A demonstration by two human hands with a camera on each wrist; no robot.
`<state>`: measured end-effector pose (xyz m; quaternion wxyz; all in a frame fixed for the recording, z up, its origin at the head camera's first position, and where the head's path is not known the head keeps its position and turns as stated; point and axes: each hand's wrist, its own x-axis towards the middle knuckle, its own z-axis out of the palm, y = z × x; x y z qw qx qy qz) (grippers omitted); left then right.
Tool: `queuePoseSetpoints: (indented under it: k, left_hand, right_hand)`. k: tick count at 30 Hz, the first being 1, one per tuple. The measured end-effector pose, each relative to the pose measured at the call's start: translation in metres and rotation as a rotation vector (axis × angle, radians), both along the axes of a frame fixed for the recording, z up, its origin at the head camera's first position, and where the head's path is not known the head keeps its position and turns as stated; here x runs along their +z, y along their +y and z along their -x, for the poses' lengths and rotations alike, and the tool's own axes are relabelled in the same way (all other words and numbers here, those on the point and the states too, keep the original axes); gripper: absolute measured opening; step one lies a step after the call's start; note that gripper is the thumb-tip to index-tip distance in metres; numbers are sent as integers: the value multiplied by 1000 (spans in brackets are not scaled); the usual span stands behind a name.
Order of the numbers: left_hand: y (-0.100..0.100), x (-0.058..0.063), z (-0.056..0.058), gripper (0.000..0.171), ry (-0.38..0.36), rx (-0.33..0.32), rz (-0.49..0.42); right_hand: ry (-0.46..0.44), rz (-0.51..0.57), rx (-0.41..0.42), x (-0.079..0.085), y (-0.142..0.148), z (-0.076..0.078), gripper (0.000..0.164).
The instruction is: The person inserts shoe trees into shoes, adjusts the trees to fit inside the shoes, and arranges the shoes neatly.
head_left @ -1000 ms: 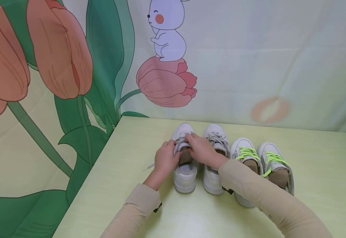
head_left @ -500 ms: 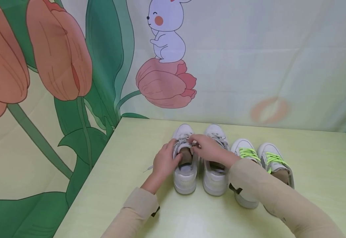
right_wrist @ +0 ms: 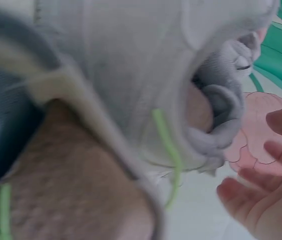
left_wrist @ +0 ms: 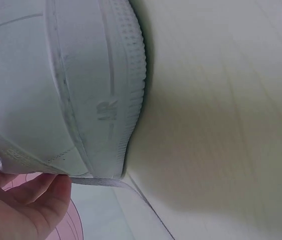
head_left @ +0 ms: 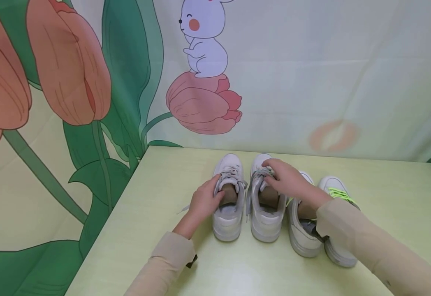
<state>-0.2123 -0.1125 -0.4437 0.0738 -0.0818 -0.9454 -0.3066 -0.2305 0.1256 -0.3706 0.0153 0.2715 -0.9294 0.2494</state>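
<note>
Two white sneakers with grey laces stand side by side, toes away from me, in the head view. My left hand [head_left: 205, 201] holds the left side of the left sneaker [head_left: 226, 228], thumb at the opening's edge. In the left wrist view its curled fingers are at the sneaker's edge, and a grey lace [left_wrist: 130, 187] trails onto the table. My right hand [head_left: 287, 179] is over the laces of the second sneaker [head_left: 266, 230]. In the right wrist view that hand's fingers are spread and relaxed, apart from the shoe and holding nothing. A lace [head_left: 248, 205] hangs between the sneakers.
To the right are two more white sneakers with lime laces, the nearer one [head_left: 304, 242] and the outer one [head_left: 328, 185], partly hidden by my right arm. They share a pale yellow-green table [head_left: 156, 176]. Behind it hangs a backdrop [head_left: 293, 82] printed with tulips and a rabbit.
My right hand has left the left sneaker's laces and moved right, over the second sneaker. A lace end now hangs between the two. My left hand has stayed at the left sneaker.
</note>
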Motion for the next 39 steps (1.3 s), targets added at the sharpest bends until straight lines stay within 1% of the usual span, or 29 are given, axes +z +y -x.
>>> queuePoseSetpoints:
  k: [3,6,9,13,16,21,27,35,37,39]
  left_hand:
    - [0,-1,0,52,4,-6,-2]
    - [1,-1,-1,51,16,-15,-9]
    - [1,0,-2,50,25,-18,-11]
    - [1,0,-3,50,33,-25,-7]
    - [2,-1,-4,50,29,-29,-10]
    - [4,-3,-6,50,33,-28,-13]
    - [5,-3,-7,50,25,-22,-8]
    - [6,-3,-12,49,46,-64,-2]
    - [7,-4,-12,49,40,-63,0]
    - [7,-4,-13,49,35,-62,-8]
  right_hand:
    - [2,-32,-15,-7,9,-2,45]
    - [-34,-61,-43,-14,16,-4,51]
    - [-71,-100,-43,-22,19,-7,54]
    - [-34,-151,-28,-33,20,-10,58]
    - [3,-162,-41,-38,19,-11,61]
    - [-1,-174,-55,-39,17,-13,63]
    - [-35,-196,-31,-39,15,-19,64]
    - [-12,-192,-17,-39,14,-27,62]
    - [-27,-179,-4,-38,17,-27,62]
    - [-47,-141,10,-35,22,-28,60]
